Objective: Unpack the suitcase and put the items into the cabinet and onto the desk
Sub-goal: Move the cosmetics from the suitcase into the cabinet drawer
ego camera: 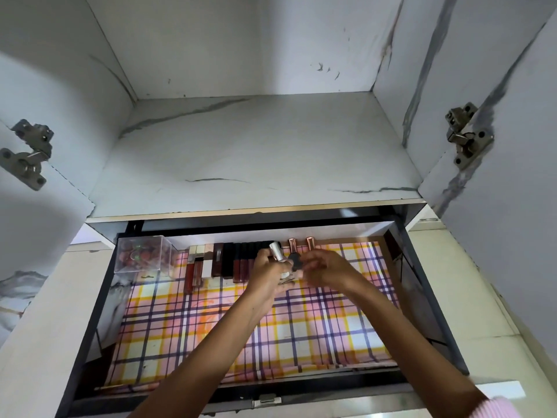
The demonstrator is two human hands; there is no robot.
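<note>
Head view, from the near edge: a pink sleeve (494,407) is seen on the right arm, and both forearms are stretched over the pulled-out drawer (434,297), which is lined with plaid paper (271,336). Toward the far end, the left hand (269,274) is curled round a silver-capped bottle (278,251), cap pointing far and tilted slightly left. The right hand (324,268) is blurred; its fingers are bent toward a small dark piece (295,262) between the hands, but whether that piece is pinched cannot be told. Just beyond the hands, a row of tubes (238,262) is laid along the far wall, long axes near to far, with two rose-capped tubes (291,244) at its right end. A slot in that row, straight ahead of the left hand, is judged the likely target. A clear box (144,253) is set at the far left. Above, the cabinet shelf (256,152) is seen.
</note>
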